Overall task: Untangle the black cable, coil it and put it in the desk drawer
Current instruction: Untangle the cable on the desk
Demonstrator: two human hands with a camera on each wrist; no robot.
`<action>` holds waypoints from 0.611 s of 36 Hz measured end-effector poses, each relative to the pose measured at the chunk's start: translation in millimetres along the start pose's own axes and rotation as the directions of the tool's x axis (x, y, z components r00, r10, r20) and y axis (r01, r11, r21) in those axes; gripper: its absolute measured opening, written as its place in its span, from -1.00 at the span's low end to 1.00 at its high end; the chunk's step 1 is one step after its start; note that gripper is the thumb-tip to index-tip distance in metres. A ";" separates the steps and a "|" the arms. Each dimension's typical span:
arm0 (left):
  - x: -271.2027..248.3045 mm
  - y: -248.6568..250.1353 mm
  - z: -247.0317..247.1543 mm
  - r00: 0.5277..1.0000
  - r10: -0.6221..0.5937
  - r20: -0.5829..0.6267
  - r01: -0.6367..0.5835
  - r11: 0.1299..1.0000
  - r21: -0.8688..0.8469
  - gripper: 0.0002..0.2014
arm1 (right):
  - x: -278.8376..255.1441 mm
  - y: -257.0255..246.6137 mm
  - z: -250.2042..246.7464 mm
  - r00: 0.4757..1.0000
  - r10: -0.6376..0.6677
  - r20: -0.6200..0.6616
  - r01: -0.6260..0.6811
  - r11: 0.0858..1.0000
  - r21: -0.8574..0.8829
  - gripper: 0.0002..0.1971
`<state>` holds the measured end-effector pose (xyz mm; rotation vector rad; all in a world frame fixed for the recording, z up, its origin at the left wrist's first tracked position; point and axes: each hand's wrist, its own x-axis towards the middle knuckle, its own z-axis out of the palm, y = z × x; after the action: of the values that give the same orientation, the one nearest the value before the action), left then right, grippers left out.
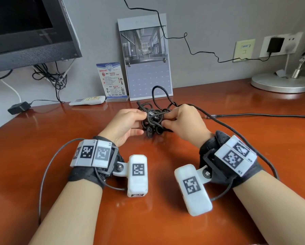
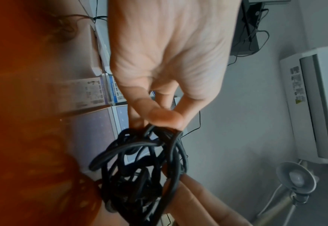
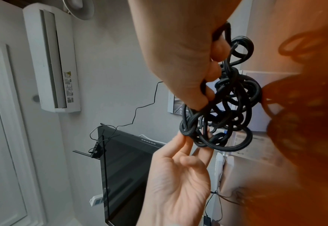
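A tangled black cable point(image 1: 152, 119) forms a knotted ball just above the brown desk point(image 1: 165, 218), between my two hands. My left hand point(image 1: 128, 122) pinches strands on the ball's left side with thumb and fingertips point(image 2: 159, 116). My right hand point(image 1: 181, 121) grips the right side, its fingers point(image 3: 213, 71) curled into the cable point(image 3: 223, 110) loops. One loop stands up behind the ball. A free length with a plug end point(image 1: 210, 116) trails right across the desk. No drawer is in view.
A monitor point(image 1: 24, 32) stands at the back left above other cables. A remote point(image 1: 88, 100), a card stand point(image 1: 112, 80) and a calendar point(image 1: 146, 59) line the wall. A lamp base point(image 1: 280, 82) sits at the back right, a power adapter point(image 1: 18, 107) far left.
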<state>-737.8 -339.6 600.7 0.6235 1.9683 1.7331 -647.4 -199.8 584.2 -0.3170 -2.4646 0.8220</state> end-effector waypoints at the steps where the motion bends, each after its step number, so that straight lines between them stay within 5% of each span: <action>1: -0.3 1.0 -0.5 1.000 -0.007 -0.008 0.007 1.000 -0.029 -0.86 | 0.0 -1.5 1.4 1.000 -0.019 -0.012 0.019 1.000 0.013 -0.88; 10: -3.4 3.8 -0.5 0.980 0.017 -0.200 -0.034 0.996 -0.081 -0.86 | -2.3 -8.2 -3.3 0.998 -0.018 -0.062 0.016 0.999 -0.034 -0.84; 22: -4.8 12.2 3.1 0.980 0.072 -0.184 -0.063 0.996 0.057 -0.86 | -5.3 -10.2 -7.0 0.996 -0.023 -0.091 0.004 0.980 -0.199 -0.80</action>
<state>-731.6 -338.7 612.6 0.5696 2.1464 1.8460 -639.8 -206.3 593.1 -0.4004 -2.4623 0.5429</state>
